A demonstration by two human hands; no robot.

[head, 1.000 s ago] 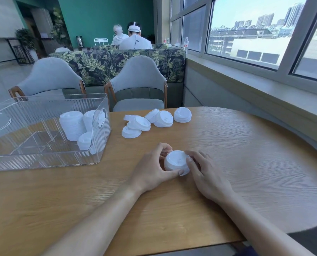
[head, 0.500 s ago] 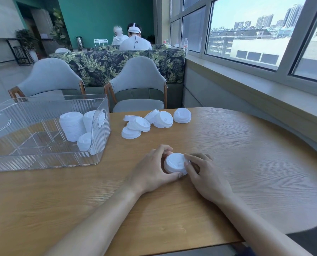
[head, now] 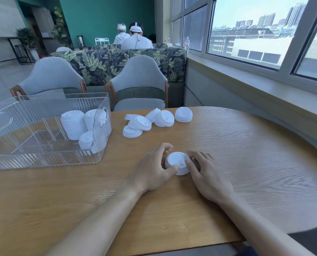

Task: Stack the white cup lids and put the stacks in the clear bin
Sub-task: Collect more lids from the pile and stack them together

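A short stack of white cup lids (head: 176, 162) stands on the wooden table (head: 246, 163) in front of me. My left hand (head: 154, 169) curls round its left side, thumb at the near edge. My right hand (head: 207, 174) holds its right side with thumb and fingers. Several loose white lids (head: 150, 121) lie in a heap farther back on the table. The clear bin (head: 48, 157) stands at the left and holds three stacks of lids (head: 74, 124) against its right end.
Two grey chairs (head: 139, 84) stand behind the table's far edge. A window ledge (head: 265, 89) runs along the right. Two people sit with their backs turned beyond a leaf-patterned sofa (head: 117, 61).
Both hands stay on the small lid stack; it has shifted slightly away from me and the fingers have adjusted round it. The loose lids and the bin have not moved.
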